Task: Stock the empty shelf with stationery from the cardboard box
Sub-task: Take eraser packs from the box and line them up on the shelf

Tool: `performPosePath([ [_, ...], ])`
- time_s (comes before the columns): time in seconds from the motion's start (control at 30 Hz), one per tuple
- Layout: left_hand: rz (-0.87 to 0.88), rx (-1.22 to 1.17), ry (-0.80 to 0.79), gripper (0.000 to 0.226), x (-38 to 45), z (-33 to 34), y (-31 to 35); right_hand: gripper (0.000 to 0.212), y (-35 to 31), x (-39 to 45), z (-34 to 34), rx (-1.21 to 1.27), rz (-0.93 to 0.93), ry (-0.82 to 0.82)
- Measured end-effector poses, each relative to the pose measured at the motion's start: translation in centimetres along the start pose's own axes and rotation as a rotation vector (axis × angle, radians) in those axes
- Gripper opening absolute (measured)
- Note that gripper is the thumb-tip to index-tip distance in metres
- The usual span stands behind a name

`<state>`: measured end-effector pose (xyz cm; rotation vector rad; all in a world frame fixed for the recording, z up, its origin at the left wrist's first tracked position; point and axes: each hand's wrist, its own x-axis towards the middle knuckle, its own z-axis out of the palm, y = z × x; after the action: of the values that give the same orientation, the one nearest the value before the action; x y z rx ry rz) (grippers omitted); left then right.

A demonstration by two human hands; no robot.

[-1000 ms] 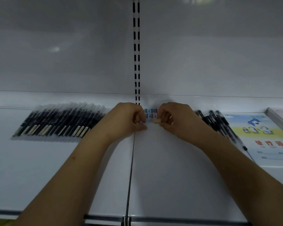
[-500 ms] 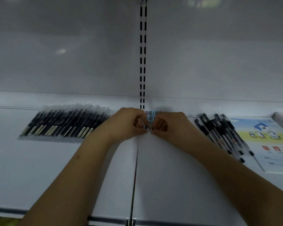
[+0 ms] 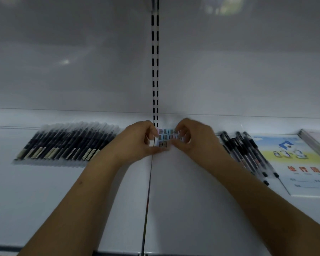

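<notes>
The shelf [image 3: 183, 209] is filling the lower half of the frame, a white surface with a dark seam running up its middle from the bottom edge. Both forearms are reaching in from the bottom corners and converging just above centre. The left hand [image 3: 137, 143] is sitting just left of the seam, fingers curled, thumb and fingertips closing in a narrow pinch on the left edge of a small cluster of erasers [image 3: 165, 138]. The right hand [image 3: 194, 141] is mirroring it from the right, fingers curled over the top of the cluster and thumb tucked beneath; it is a little blurred, so exactly which piece it is pinching is hard to say. The erasers are lying on the shelf at its back, right on the seam, showing as small pastel blocks in rows between the two hands.

Out to the left of centre, a row of wrapped black pens [image 3: 67, 143] is lying side by side on the shelf, fanned slightly. To the right of the right hand, a bunch of loose black pens [image 3: 246, 150] is lying slanted, just beside a notebook [image 3: 292, 163] with a blue and yellow cover at the right edge. Another book's edge [image 3: 316, 143] is peeking in at far right. Beyond it all, a slotted upright [image 3: 155, 71] is climbing the grey back panel [image 3: 72, 61] to the top of the frame.
</notes>
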<state>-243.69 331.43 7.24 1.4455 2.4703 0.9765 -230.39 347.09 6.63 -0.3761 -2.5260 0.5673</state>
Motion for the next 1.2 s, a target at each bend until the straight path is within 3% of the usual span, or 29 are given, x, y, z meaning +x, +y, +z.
performPosePath([
  [0.13, -0.020, 0.198, -0.050, 0.073, 0.1, -0.1, -0.1, 0.061, 2.5, 0.2, -2.8, -0.140, 0.078, -0.056],
  [0.2, -0.044, 0.231, -0.114, 0.078, 0.1, 0.0, -0.1, 0.071, 3.2, 0.2, -2.9, -0.200, 0.121, -0.152],
  [0.3, -0.030, 0.276, -0.130, 0.074, 0.4, 0.3, -0.3, 0.061, 3.3, 0.4, -2.0, -0.284, 0.133, -0.278],
  [0.5, 0.004, 0.304, -0.130, 0.068, 0.5, 0.7, -0.2, 0.041, 3.0, 0.8, -1.3, -0.335, 0.016, -0.291],
  [0.6, 0.022, 0.319, -0.136, 0.065, 0.5, 0.9, -0.1, 0.039, 3.1, 0.9, -0.7, -0.423, -0.063, -0.327],
  [0.73, 0.033, 0.323, -0.139, 0.061, 0.5, 0.9, -0.2, 0.044, 3.3, 1.0, -0.4, -0.413, -0.054, -0.331],
  [0.87, 0.018, 0.303, -0.153, 0.063, 0.6, 1.0, -0.2, 0.036, 3.3, 0.8, -0.4, -0.361, 0.008, -0.327],
  [1.03, 0.007, 0.235, -0.057, 0.069, -0.9, -0.9, 0.4, 0.048, 1.7, 0.4, -1.9, -0.127, 0.081, -0.087],
  [1.2, -0.025, 0.231, 0.186, 0.072, -9.6, -5.4, -1.5, 0.060, -5.1, 1.7, -1.1, -0.049, -0.157, 0.032],
])
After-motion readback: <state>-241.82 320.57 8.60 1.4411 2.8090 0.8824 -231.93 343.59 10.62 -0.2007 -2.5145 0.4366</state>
